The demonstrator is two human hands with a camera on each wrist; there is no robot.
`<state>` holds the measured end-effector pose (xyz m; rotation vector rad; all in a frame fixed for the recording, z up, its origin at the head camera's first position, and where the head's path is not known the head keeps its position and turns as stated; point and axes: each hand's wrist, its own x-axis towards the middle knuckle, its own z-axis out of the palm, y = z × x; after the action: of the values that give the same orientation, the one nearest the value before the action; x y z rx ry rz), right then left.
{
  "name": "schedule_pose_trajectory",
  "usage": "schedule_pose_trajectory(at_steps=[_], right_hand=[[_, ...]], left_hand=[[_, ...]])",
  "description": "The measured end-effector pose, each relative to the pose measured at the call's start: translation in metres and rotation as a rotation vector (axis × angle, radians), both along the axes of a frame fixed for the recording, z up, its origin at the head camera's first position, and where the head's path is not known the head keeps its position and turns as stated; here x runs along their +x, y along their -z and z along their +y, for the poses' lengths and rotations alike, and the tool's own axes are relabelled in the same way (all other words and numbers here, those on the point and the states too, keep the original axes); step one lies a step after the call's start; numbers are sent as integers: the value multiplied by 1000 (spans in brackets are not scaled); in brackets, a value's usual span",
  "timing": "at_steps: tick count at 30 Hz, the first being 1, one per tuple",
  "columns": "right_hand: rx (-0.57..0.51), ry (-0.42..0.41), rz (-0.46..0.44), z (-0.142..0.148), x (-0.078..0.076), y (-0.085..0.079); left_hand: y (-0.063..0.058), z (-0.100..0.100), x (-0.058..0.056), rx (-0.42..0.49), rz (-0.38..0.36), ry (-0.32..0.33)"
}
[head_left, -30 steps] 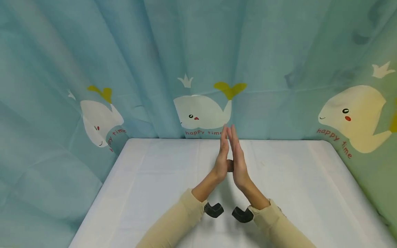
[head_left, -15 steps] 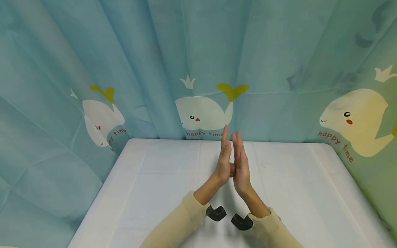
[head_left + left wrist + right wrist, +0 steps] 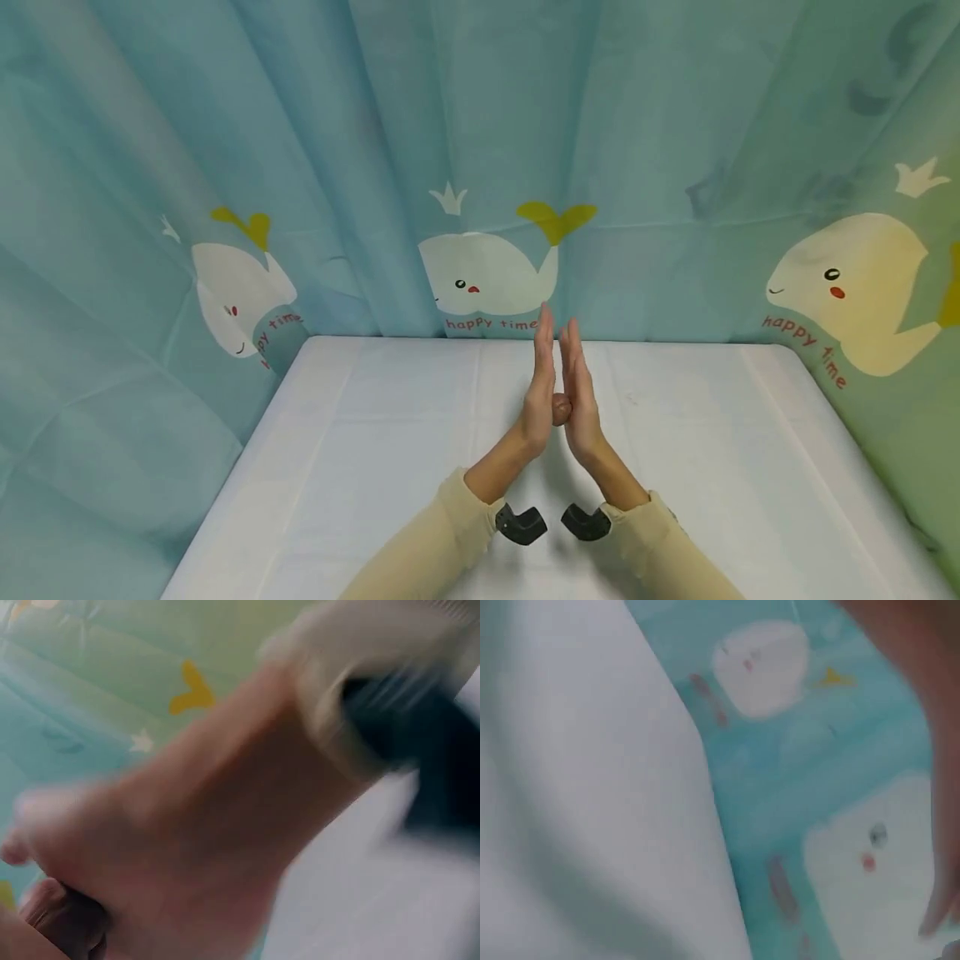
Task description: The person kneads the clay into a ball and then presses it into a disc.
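Between the two palms in the head view sits a small brown ball [image 3: 561, 409], which looks like modelling clay. My left hand [image 3: 537, 404] presses it from the left, fingers straight and pointing away from me. From the other side my right hand [image 3: 582, 417] lies against it, its fingers straight too and set slightly lower. Both hands are raised over the white table [image 3: 405, 425]. Close up in the left wrist view, the brown lump [image 3: 71, 919] shows a crease and is partly hidden by the hands. The right wrist view is blurred and has only a hand's edge.
A blue-green curtain [image 3: 652, 150] with white whale prints hangs behind and beside the table. Black curved mounts [image 3: 521, 525] stick out from the cuffs of both beige sleeves [image 3: 427, 542].
The hands have shifted against each other, the right palm sliding back towards me relative to the left. The brown piece has turned between them and now shows a rounder outline.
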<state>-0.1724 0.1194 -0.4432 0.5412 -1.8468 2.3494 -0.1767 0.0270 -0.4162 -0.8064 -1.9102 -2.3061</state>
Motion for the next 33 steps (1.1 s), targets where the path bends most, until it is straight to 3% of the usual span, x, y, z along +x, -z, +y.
schedule_pose_trajectory(at_steps=[4,6,9,13,17,19,22,24,27,30,33], right_hand=[[23,-1,112,-9,14,-10],[51,20,159,-8,12,-18],[65,54,138,1,0,-20],[4,62,24,11,-11,-3],[-24,-21,13,-1,1,15],[-77,-48,29,-9,10,15],[-139,-43,67,-11,19,2],[-129,-14,109,-7,18,-10],[-70,22,118,3,8,-22],[-67,36,52,11,-6,-20],[-69,15,3,10,-12,-6]], left_hand=[[10,-1,-14,-45,11,-50],[17,0,-14,-69,-11,-34],[22,3,-5,-109,6,6],[13,5,7,-104,78,22],[-1,3,0,-31,125,-26],[-3,2,-7,-59,141,-61],[2,2,-14,-136,112,-72],[9,1,-12,-156,51,-37],[14,1,-3,-111,-20,52],[10,0,7,-82,-24,134],[2,0,7,-73,-5,115]])
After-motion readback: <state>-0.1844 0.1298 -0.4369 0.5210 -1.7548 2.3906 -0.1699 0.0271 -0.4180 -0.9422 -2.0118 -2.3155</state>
